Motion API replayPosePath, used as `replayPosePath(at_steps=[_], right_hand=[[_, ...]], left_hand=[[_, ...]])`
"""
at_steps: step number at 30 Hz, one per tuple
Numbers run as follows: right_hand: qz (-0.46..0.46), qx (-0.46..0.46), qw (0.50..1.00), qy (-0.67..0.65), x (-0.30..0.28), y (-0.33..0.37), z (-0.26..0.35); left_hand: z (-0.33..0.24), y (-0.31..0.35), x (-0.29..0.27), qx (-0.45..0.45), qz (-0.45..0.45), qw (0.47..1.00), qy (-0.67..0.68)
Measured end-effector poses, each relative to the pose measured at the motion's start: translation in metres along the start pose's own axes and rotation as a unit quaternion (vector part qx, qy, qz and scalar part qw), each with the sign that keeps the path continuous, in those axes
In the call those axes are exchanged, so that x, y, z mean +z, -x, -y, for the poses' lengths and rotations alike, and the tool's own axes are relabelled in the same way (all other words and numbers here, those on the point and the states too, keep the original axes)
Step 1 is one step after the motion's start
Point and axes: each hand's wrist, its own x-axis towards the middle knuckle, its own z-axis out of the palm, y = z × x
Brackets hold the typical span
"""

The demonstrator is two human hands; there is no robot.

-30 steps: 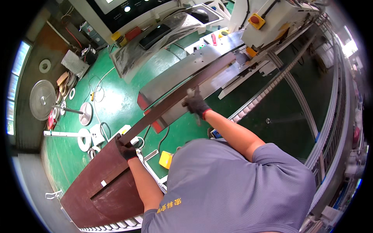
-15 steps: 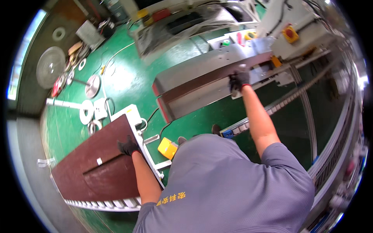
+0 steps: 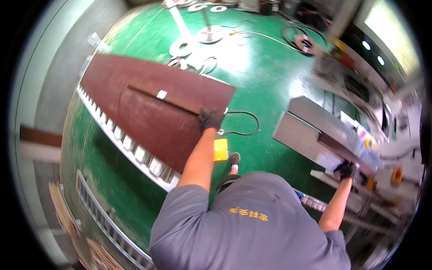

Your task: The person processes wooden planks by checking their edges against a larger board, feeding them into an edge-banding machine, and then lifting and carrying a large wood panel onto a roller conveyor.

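My left hand, in a dark glove, is at the near end of a long brown strip. Its fingers are bent over that end, partly hiding it. The strip lies on a brown-topped table with a curved edge; a small white label shows near its middle. Far to the right, my right hand, also gloved, is closed at the near edge of a second brown strip. That strip lies along a grey metal trough. Blur hides exactly how the right fingers sit.
A yellow box stands on the green floor beside the table, near my foot. A dark hose loops between table and trough. Below the table is a metal rail. White rings lie beyond it. A yellow switch box is at the right.
My view has turned left toward the table. My left hand has come onto the strip's end. In the trough, the brown strip and my right hand are farther toward its right end.
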Motion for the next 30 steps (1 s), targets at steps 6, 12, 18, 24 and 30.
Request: replayPosePath(at_steps=[6,12,18,24,30], right_hand=[[-0.132,-0.063,0.989,-0.012,0.24,0.049,-0.047],[-0.036,-0.055,0.998,0.001,0.282,0.041,-0.08],[0.175,-0.018,0.974,0.141,0.399,0.092,-0.108],[0.384,-0.023,0.87,0.309,0.521,0.165,-0.102],[0.582,-0.371,0.653,0.313,0.626,0.256,-0.083]], left_hand=[[0.123,0.04,0.054,-0.171,-0.118,0.977,0.055],[0.22,0.164,0.013,-0.379,-0.207,0.896,0.102],[0.308,0.267,0.017,-0.529,-0.105,0.726,0.428],[0.322,0.277,-0.075,-0.2,-0.393,0.709,0.551],[0.132,0.234,-0.336,0.134,-0.472,0.867,0.09]])
